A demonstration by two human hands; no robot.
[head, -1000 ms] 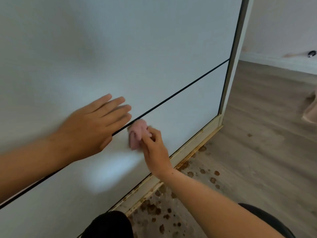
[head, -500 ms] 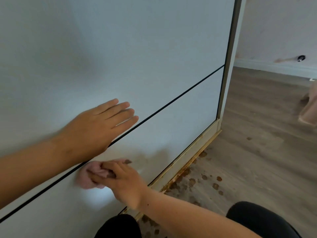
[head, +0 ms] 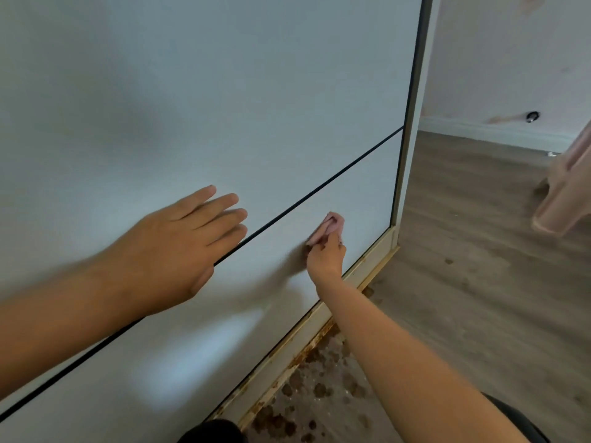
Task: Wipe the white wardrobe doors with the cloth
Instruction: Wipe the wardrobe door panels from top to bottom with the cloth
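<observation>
Cloth (head: 330, 229), pink, bunched: right of centre, pressed on lower wardrobe door (head: 224, 334), your right hand (head: 326, 259) clamped round it. Your left hand (head: 179, 244) lies flat mid-frame, fingers straight, close together.

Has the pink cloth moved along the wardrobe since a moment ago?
Yes. The cloth went right along the lower door panel, below the dark seam, toward the end frame.

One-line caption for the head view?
Right hand presses pink cloth to lower wardrobe panel; left hand lies flat alongside.
</observation>
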